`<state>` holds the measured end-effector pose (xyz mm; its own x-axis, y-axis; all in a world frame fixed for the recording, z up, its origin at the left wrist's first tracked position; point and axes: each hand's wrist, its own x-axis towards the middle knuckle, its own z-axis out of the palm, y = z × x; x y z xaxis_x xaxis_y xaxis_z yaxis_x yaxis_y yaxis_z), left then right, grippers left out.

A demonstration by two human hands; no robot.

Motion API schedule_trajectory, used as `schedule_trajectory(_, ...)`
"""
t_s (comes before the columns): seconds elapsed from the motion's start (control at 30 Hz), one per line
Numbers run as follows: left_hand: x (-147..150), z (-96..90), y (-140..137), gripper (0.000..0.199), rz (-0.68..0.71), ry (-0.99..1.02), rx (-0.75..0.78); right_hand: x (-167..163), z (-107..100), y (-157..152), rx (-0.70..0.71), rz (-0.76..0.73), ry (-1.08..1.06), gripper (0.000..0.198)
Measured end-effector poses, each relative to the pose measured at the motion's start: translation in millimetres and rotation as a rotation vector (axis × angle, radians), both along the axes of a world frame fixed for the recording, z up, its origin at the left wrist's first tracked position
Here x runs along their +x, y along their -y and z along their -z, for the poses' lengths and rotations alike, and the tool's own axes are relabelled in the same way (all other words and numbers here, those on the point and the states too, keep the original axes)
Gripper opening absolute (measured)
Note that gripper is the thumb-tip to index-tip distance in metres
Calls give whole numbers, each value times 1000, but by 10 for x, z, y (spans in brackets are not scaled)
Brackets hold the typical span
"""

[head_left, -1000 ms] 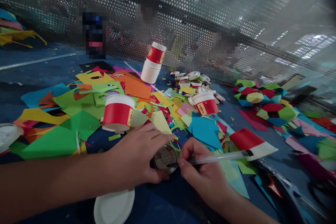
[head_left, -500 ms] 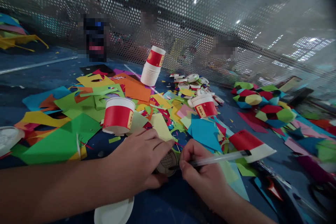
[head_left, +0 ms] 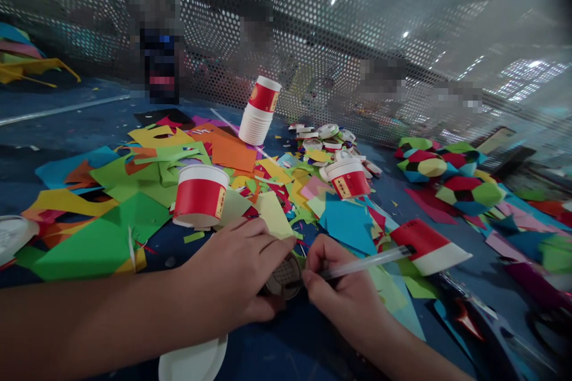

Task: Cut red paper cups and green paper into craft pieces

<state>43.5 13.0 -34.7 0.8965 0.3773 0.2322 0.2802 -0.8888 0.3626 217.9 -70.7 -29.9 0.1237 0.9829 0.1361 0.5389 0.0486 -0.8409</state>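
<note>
My left hand (head_left: pixel 248 271) grips a small round brown-grey disc (head_left: pixel 286 278), fingers over its far edge and thumb at the near side. Criss-cross lines like a grid mark the disc's face. Pinched in my right hand (head_left: pixel 337 283) is a pen with a clear barrel (head_left: pixel 366 263), its tip end at the disc's right edge. Beyond my left hand stands a red and white paper cup (head_left: pixel 199 196). A white lid (head_left: pixel 194 360) lies below my left forearm.
Coloured paper scraps (head_left: pixel 134 184) cover the blue table's middle. Behind them stand a leaning cup stack (head_left: pixel 260 110), another red cup (head_left: pixel 348 178) and a pile of round pieces (head_left: pixel 328 137). A red and white cup piece (head_left: pixel 429 247) and paper balls (head_left: pixel 469 192) are to the right.
The pen's back end has swung slightly left and up as my right hand shifted. My left hand keeps hold of the disc.
</note>
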Motion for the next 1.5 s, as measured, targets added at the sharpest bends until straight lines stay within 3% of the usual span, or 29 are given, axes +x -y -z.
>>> schedule_trajectory(0.27,4,-26,-10,56,8,-17,-12,-7,-36,-27,-24,22,21,12)
schedule_trajectory(0.43,6,-8,-10,32,-2,-3,0,-12,-52,-35,-62,-2,-17,12)
schedule_trajectory(0.53,2,-4,0,37,2,15,11,-1,-32,-32,-52,15,-40,14)
schedule_trajectory(0.67,-1,-16,2,45,1,25,24,28,1,-36,-141,14,-96,13)
schedule_trajectory(0.87,8,-5,-11,44,3,42,41,36,-36,-38,-216,-3,-96,12)
schedule_trajectory(1.5,-8,63,-8,53,14,87,58,88,-35,-49,-197,-59,-100,10)
